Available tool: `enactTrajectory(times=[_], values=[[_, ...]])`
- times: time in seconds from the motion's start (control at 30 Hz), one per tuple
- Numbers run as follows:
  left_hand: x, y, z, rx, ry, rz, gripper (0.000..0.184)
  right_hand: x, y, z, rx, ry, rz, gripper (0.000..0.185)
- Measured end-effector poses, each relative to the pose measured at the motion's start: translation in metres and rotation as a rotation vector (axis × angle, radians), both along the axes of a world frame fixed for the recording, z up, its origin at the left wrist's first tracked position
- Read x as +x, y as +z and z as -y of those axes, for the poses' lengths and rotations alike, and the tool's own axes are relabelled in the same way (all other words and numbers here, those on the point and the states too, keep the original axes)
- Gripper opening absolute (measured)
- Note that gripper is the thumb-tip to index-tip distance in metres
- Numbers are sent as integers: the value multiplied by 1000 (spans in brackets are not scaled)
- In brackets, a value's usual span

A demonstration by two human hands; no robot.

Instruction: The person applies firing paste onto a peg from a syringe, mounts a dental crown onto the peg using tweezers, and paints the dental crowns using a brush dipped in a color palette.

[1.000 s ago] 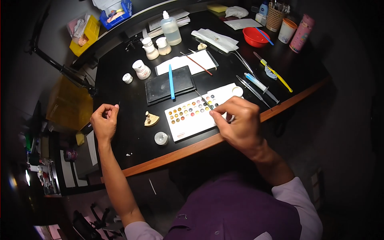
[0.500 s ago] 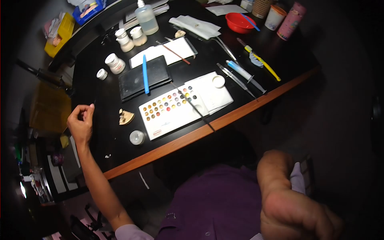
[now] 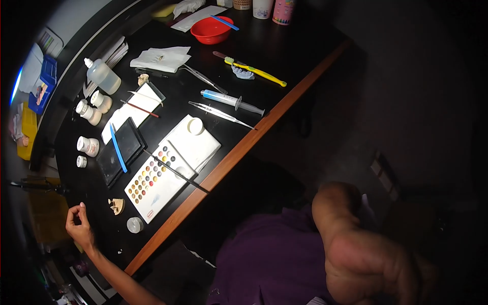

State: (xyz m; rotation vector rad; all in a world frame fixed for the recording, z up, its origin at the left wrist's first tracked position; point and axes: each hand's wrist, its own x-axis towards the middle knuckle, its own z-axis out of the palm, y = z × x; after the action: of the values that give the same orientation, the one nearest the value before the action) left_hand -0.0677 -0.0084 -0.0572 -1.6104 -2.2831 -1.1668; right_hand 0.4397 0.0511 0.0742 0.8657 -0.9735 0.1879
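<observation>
Curling narrowly, the left hand [image 3: 80, 226] hides whether it holds anything. Just right of it sits a cream-coloured dental model [image 3: 117, 206]; farther right, a slender dark stick [image 3: 176, 172] crosses a white rectangular palette [image 3: 161, 193]. Whether the right hand [image 3: 373, 264], well apart, grips anything, I cannot tell.

Taking the paint palette [image 3: 159, 195] as dial centre, 12 o'clock at the view's top: a brush [image 3: 190, 181] is lying across it. A jar [image 3: 134, 225] is standing at 7, a dental model [image 3: 117, 206] at 8, a flat case [image 3: 109, 165] bearing a stick [image 3: 118, 147] at 10, a bottle [image 3: 104, 78] at 11.
</observation>
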Motion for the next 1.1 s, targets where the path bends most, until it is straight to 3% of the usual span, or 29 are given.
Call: enactTrajectory(times=[0.1, 0.33, 0.4, 0.77, 1.1], values=[[-1, 1, 0, -16, 12, -42, 27, 30, -22, -3, -16, -12, 182, 17], [-6, -3, 1, -3, 9, -25, 27, 32, -111, -7, -683, -384, 490, 9], [-5, -4, 0, -29, 13, -17, 28, 39, -127, -12, -719, -399, 686, 9], [9, 3, -3, 13, -17, -57, 29, -4, -148, -9, -890, -354, 902, 5], [34, 16, -5, 109, 44, 5, 30, -14, -177, 0, -821, -281, 1078, 14]])
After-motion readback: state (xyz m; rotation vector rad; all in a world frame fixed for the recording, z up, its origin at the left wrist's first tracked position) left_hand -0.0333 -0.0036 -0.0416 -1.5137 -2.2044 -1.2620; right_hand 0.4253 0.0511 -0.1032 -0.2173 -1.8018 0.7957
